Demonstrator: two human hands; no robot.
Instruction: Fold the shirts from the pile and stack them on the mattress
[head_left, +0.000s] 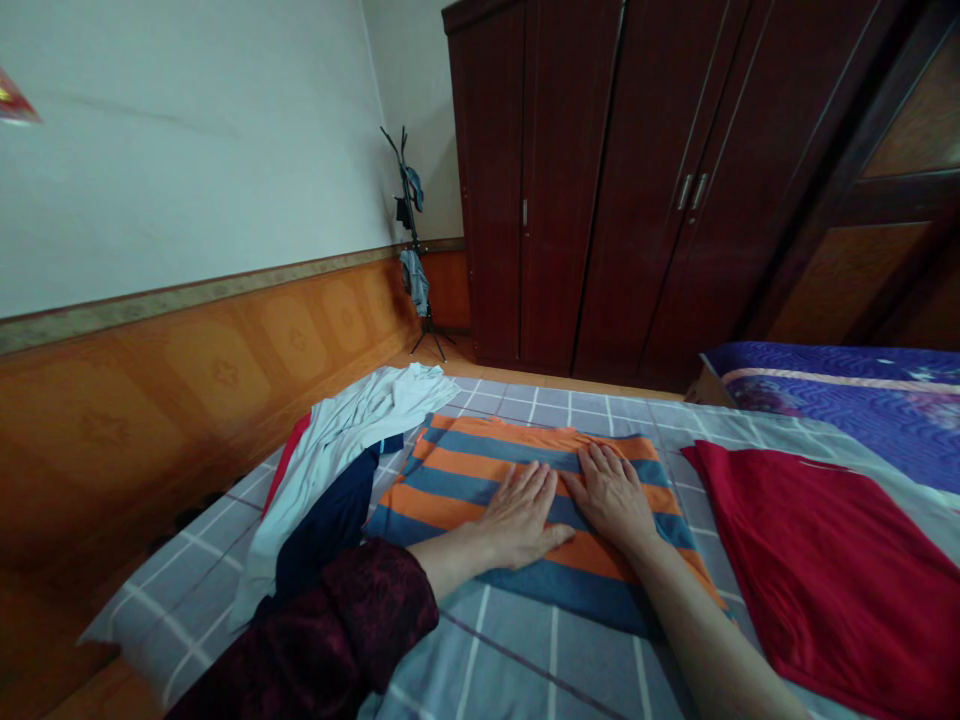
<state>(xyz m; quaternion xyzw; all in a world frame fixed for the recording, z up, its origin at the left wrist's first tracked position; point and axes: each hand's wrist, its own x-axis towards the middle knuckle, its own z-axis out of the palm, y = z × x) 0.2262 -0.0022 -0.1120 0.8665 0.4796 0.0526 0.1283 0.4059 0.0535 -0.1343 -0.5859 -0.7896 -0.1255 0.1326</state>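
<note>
An orange and blue-grey striped shirt (450,485) lies spread on a bed with a grey checked sheet (517,640). Flat on the middle of its stripes rests my left hand (525,515), fingers stretched out and thumb apart. My right hand (613,495) presses on the cloth just to the right and slightly farther off, its fingers also extended. Neither hand grips the fabric. To the right is a red garment (832,570), laid out smooth. A loose heap of a pale grey garment (352,415) and a navy one (330,520) lies on the left.
Beyond the bed stands a dark red wardrobe (570,200) with its doors closed. A black coat stand (411,215) with clothes is in the corner. Orange tiled panelling (225,370) runs along the left wall. A purple quilt (847,400) lies at the far right.
</note>
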